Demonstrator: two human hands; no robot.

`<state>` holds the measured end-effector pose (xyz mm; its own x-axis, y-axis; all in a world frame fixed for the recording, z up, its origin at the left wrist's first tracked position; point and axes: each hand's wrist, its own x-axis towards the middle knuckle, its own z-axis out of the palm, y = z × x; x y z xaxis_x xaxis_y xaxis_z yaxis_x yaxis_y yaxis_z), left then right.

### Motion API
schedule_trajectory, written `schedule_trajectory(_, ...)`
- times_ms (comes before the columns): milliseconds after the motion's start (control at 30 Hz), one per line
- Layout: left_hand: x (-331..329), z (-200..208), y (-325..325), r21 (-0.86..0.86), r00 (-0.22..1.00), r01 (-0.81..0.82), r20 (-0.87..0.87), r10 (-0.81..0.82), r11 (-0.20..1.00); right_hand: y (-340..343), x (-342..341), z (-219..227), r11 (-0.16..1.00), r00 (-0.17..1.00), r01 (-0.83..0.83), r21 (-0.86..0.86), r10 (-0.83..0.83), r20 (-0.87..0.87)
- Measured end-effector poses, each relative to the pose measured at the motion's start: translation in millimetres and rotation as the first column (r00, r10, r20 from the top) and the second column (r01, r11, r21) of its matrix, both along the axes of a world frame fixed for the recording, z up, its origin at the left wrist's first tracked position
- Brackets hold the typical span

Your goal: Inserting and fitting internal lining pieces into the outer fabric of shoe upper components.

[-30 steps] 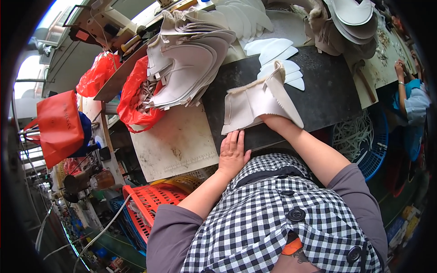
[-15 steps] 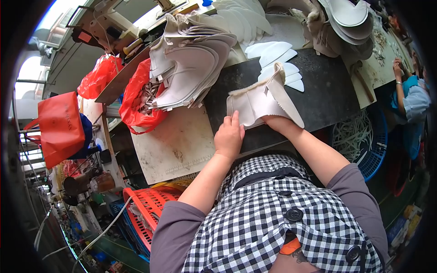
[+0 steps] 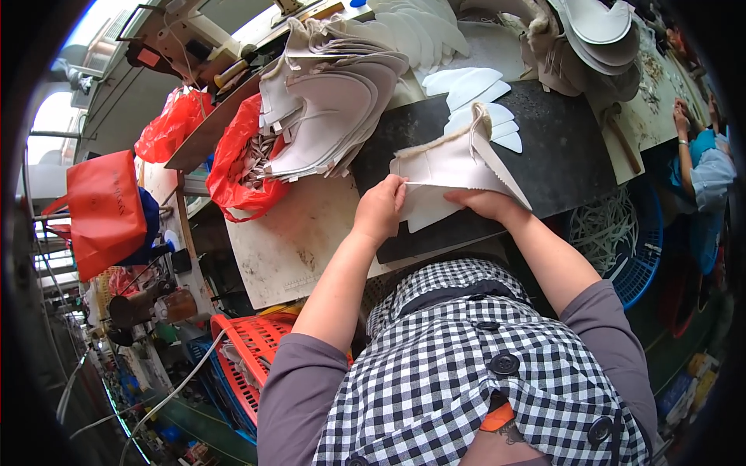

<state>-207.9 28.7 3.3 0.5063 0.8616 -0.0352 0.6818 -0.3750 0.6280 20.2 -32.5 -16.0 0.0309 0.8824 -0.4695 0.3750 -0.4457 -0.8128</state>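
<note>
Pale, fur-trimmed fabric piece: my left hand pinches its eight-o'clock edge; my right hand, five o'clock, grip unclear; overpulling risks tearing.

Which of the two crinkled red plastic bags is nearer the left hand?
The open red bag, beside the stack of pale pieces, with scraps showing inside; the other red bag is farther from the left hand, beyond the board.

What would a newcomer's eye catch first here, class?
The pale, fuzzy-edged piece stands out centrally over the black board, its edge pinched by the left hand, the right hand against it. To its left, a bright red plastic bag holds scraps beside a thick pale stack.
</note>
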Motion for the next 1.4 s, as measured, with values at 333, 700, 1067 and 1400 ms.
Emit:
schedule_trajectory(333, -3.6, -5.4, 2.2, -0.065, 0.999, 0.048, 0.021, -0.046, 0.997, 5.0, -17.6, -42.5, 0.956, 0.967, 0.255, 0.144, -0.248, -0.065)
schedule_trajectory(700, 2.9, -7.1, -16.5, 0.078, 0.993, 0.104, -0.056, -0.099, 0.992, 6.6, -17.6, -6.6, 0.827, 0.999, 0.053, 0.559, -0.04, -0.036)
schedule_trajectory(1067, 2.0, 13.1, 8.3, -0.126, 0.987, 0.132, -0.074, -0.142, 0.983, 1.7, -15.6, -20.5, 0.908, 0.855, 0.373, 0.191, -0.257, -0.45)
schedule_trajectory(1400, 0.7, 14.5, 7.3, -0.134, 0.985, 0.154, -0.06, -0.163, 0.979, -5.6, -19.8, -33.7, 0.892, 0.847, 0.42, 0.169, -0.318, -0.427)
